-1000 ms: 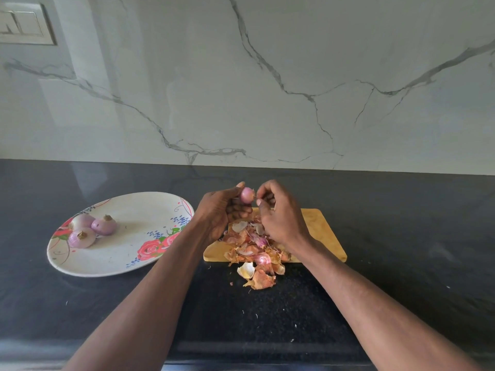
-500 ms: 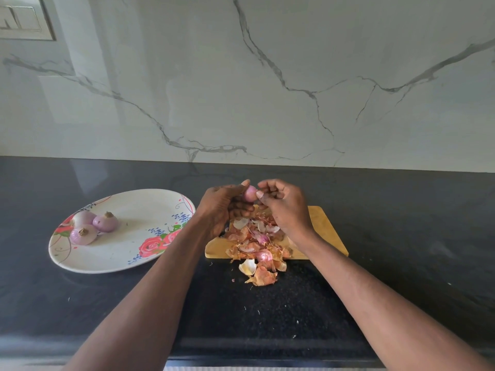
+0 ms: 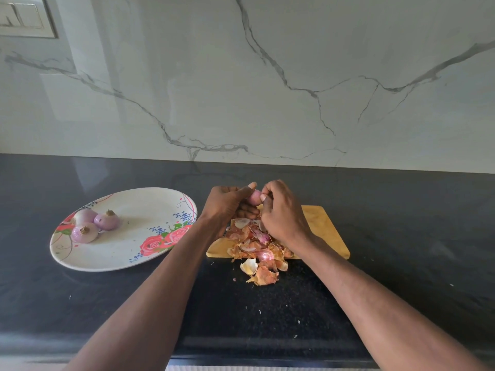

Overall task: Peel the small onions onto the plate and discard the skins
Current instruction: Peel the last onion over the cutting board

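My left hand (image 3: 226,206) holds a small pink onion (image 3: 254,197) between thumb and fingers, above the far end of a wooden cutting board (image 3: 325,228). My right hand (image 3: 282,212) has its fingers curled against the onion's right side, pinching at its skin. A heap of loose orange and pink onion skins (image 3: 254,245) covers the board's left half and spills onto the black counter in front. Three peeled onions (image 3: 93,226) lie together at the left end of a white oval plate (image 3: 128,247) with a rose pattern.
The black stone counter (image 3: 401,236) runs wall to wall, with a marble backsplash behind. A switch plate (image 3: 24,17) sits on the wall at the top left. Small skin flecks dot the counter near its front edge (image 3: 267,354).
Both hands stay at the onion above the board. My right fingers have shifted closer around its right side. The view has tilted slightly.
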